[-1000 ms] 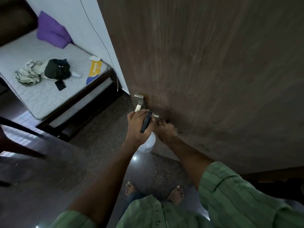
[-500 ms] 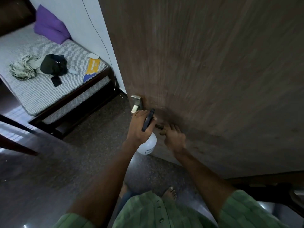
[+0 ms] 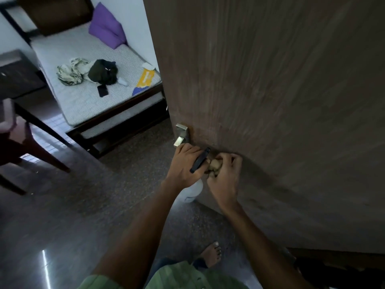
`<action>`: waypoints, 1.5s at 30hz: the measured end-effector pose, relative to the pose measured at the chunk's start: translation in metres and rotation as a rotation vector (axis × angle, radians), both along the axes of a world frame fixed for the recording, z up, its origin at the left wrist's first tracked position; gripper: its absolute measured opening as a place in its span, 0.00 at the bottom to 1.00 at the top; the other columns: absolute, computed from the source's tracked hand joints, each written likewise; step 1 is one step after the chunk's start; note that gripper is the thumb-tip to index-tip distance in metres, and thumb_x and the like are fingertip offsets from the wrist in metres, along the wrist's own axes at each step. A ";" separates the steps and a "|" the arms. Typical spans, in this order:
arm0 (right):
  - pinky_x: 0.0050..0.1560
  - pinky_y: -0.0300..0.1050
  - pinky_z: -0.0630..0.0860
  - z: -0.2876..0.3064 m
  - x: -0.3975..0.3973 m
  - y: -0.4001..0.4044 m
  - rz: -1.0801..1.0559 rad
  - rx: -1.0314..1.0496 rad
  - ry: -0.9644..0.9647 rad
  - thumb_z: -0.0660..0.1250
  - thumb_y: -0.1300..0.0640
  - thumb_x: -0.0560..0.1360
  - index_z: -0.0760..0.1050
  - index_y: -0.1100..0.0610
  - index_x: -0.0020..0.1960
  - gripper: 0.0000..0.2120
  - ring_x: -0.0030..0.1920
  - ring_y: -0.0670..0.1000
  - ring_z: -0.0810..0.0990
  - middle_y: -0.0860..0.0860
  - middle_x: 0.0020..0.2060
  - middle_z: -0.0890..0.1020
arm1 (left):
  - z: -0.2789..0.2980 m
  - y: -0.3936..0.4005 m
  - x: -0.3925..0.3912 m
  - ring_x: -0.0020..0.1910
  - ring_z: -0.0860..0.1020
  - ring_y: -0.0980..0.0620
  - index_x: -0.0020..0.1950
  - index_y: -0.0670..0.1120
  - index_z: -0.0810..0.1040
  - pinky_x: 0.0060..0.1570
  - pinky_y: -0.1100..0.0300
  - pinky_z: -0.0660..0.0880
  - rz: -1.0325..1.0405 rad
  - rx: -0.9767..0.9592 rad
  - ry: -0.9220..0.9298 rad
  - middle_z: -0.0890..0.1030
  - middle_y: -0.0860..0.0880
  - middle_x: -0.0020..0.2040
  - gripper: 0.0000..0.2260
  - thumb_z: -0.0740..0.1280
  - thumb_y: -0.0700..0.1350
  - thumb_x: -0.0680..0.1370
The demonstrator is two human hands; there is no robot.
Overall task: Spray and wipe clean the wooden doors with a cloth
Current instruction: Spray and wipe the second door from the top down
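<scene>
**A:** so the right hand [image 3: 224, 174] has its fingers curled round a scrunched-up cloth [image 3: 214, 167], pressed low on the door [image 3: 270, 101] just beside the handle [image 3: 181, 135]. Left hand [image 3: 184, 163] is wrapped round the sprayer [image 3: 200, 160], its white body poking out below the wrist. Both hands are nearly touching. Good way to wipe from there?

**B:** looks like the person is at the wipe stage, near the latch edge. I'd say open the cloth out a bit, since a tight ball only cleans a small patch. Long strokes along the grain, working out from the handle across the panel. The left hand should probably pull the sprayer clear so the nozzle doesn't knock the wood. The door seems ajar, so heavy pressure might swing it. Can't tell if the surface is wet yet.
</scene>
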State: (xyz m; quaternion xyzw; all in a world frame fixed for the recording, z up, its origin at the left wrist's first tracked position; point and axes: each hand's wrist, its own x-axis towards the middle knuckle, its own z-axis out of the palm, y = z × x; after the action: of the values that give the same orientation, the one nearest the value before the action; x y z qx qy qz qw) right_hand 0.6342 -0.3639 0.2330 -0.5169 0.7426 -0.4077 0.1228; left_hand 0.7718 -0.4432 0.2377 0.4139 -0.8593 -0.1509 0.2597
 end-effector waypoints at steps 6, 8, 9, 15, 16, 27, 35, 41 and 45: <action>0.58 0.47 0.74 0.014 -0.005 0.035 0.064 -0.104 0.002 0.70 0.74 0.62 0.75 0.57 0.59 0.28 0.56 0.52 0.73 0.51 0.55 0.76 | 0.002 0.038 0.015 0.46 0.72 0.52 0.46 0.48 0.81 0.52 0.55 0.63 0.070 0.020 0.036 0.80 0.54 0.42 0.12 0.64 0.55 0.80; 0.55 0.47 0.75 0.015 -0.013 0.050 0.127 -0.128 0.102 0.71 0.73 0.64 0.77 0.57 0.53 0.21 0.54 0.53 0.74 0.51 0.53 0.76 | 0.001 0.054 0.020 0.46 0.72 0.53 0.46 0.49 0.81 0.52 0.54 0.65 0.102 0.028 0.053 0.80 0.55 0.42 0.12 0.65 0.56 0.80; 0.56 0.45 0.75 0.013 -0.016 0.057 0.159 -0.129 0.139 0.72 0.72 0.65 0.79 0.58 0.52 0.19 0.55 0.54 0.75 0.52 0.54 0.76 | 0.000 0.061 0.022 0.45 0.72 0.54 0.46 0.50 0.81 0.52 0.53 0.65 0.117 0.038 0.059 0.80 0.55 0.41 0.12 0.65 0.56 0.80; 0.57 0.42 0.75 0.005 -0.022 0.119 0.246 -0.128 0.207 0.76 0.71 0.66 0.83 0.59 0.55 0.19 0.57 0.53 0.76 0.54 0.59 0.76 | -0.004 0.121 0.023 0.46 0.75 0.51 0.50 0.48 0.85 0.54 0.50 0.66 0.215 0.048 0.084 0.84 0.52 0.44 0.17 0.63 0.59 0.80; 0.56 0.45 0.78 0.003 -0.026 0.124 0.263 -0.122 0.213 0.76 0.71 0.64 0.83 0.59 0.56 0.21 0.56 0.54 0.77 0.54 0.59 0.77 | -0.004 0.126 0.021 0.46 0.75 0.51 0.50 0.48 0.85 0.54 0.50 0.66 0.234 0.043 0.078 0.84 0.52 0.44 0.17 0.63 0.59 0.80; 0.61 0.43 0.79 0.008 -0.044 0.194 0.571 -0.214 0.159 0.74 0.67 0.70 0.85 0.58 0.57 0.16 0.55 0.49 0.80 0.51 0.54 0.85 | -0.002 0.247 0.027 0.50 0.79 0.50 0.60 0.49 0.85 0.57 0.52 0.67 0.473 -0.003 -0.014 0.86 0.51 0.51 0.19 0.65 0.59 0.78; 0.62 0.52 0.79 0.012 -0.067 0.255 0.883 -0.030 0.141 0.69 0.69 0.62 0.81 0.54 0.63 0.30 0.64 0.53 0.77 0.50 0.64 0.81 | -0.005 0.352 0.008 0.58 0.82 0.39 0.61 0.39 0.85 0.67 0.47 0.67 0.757 0.120 -0.038 0.86 0.40 0.58 0.27 0.64 0.58 0.74; 0.66 0.47 0.74 0.019 -0.072 0.310 0.989 0.015 0.075 0.68 0.72 0.67 0.81 0.57 0.64 0.27 0.64 0.55 0.78 0.53 0.65 0.79 | 0.017 0.433 -0.010 0.62 0.78 0.43 0.65 0.45 0.84 0.68 0.47 0.67 0.849 0.230 -0.052 0.84 0.45 0.61 0.31 0.58 0.62 0.74; 0.57 0.48 0.79 0.019 -0.076 0.352 0.987 -0.045 0.119 0.72 0.72 0.63 0.83 0.56 0.59 0.26 0.57 0.57 0.83 0.54 0.58 0.83 | 0.017 0.488 -0.019 0.56 0.80 0.41 0.63 0.42 0.85 0.62 0.48 0.71 0.912 0.185 0.048 0.85 0.42 0.56 0.30 0.59 0.62 0.75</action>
State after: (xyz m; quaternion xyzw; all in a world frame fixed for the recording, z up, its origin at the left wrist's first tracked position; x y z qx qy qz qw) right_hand 0.5578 -0.0121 0.2522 -0.8316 0.4063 -0.2868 0.2473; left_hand 0.7530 0.0453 0.2548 0.7673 -0.5663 -0.1067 0.2813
